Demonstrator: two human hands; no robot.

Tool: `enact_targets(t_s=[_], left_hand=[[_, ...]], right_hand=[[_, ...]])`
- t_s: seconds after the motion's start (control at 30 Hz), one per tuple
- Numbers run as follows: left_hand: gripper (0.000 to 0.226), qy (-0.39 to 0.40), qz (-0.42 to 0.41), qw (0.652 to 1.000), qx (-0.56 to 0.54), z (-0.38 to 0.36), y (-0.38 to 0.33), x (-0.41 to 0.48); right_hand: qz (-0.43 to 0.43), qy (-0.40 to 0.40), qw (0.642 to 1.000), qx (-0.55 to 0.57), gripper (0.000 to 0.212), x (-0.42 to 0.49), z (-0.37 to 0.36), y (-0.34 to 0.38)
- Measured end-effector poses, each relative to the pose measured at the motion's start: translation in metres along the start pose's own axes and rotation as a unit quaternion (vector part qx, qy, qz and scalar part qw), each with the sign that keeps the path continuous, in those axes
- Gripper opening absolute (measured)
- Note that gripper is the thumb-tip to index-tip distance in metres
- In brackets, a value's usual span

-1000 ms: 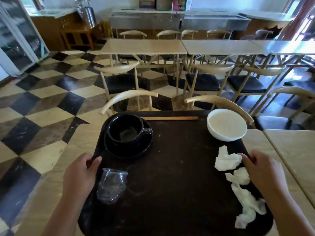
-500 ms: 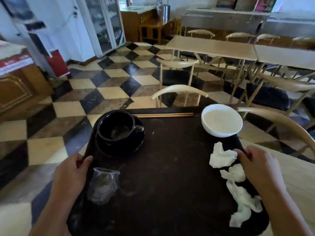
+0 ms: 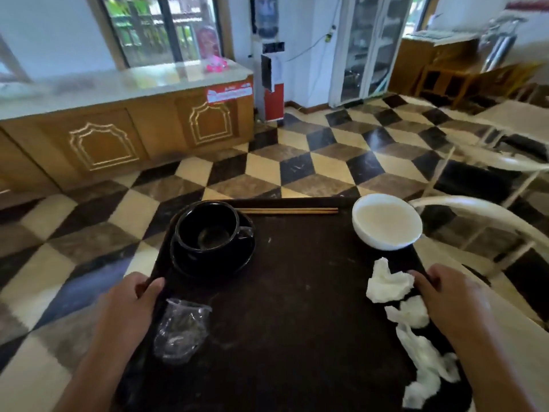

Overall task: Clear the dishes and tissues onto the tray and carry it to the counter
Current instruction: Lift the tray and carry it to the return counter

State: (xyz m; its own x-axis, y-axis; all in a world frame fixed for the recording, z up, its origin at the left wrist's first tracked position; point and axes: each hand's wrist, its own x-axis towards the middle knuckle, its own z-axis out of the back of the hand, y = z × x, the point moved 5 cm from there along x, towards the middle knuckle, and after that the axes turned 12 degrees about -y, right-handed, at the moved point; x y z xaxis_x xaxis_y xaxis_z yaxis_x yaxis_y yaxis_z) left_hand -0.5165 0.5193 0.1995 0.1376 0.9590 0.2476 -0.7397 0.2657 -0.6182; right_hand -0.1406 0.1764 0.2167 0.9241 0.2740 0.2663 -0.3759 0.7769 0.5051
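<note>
I hold a dark brown tray [image 3: 297,307] off the table, over the checkered floor. My left hand [image 3: 127,310] grips its left rim and my right hand [image 3: 451,301] grips its right rim. On the tray stand a black cup [image 3: 208,227] on a black saucer [image 3: 212,260] at the far left and a white bowl [image 3: 386,221] at the far right. Wooden chopsticks [image 3: 288,211] lie along the far edge. A crumpled clear plastic wrapper [image 3: 181,331] lies near my left hand. White tissues [image 3: 416,325] lie along the right side.
A wooden counter [image 3: 124,114] with a pale glossy top stands ahead to the left. A glass-door fridge [image 3: 368,46] stands at the back wall. A light wooden chair back [image 3: 475,209] curves close to the tray's right side. Checkered floor [image 3: 297,162] lies between me and the counter.
The view has swung left, away from the dining tables and toward the wooden counter. The tray has left the table and now hangs over the floor. Both hands keep their grip.
</note>
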Motion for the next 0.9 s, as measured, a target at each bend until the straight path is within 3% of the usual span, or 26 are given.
enact_targets(t_s=[0.27,0.9], left_hand=[[0.019,-0.054,0.096,0.993,0.030,0.052,0.092,0.074],[0.023,-0.121,0.206,0.968,0.076,0.113,0.262,0.294]], right_hand=[[0.099,0.062,0.993,0.021,0.042,0.030,-0.118,0.155],[0.231,0.134,0.963,0.036,0.045,0.053,-0.336,0.471]])
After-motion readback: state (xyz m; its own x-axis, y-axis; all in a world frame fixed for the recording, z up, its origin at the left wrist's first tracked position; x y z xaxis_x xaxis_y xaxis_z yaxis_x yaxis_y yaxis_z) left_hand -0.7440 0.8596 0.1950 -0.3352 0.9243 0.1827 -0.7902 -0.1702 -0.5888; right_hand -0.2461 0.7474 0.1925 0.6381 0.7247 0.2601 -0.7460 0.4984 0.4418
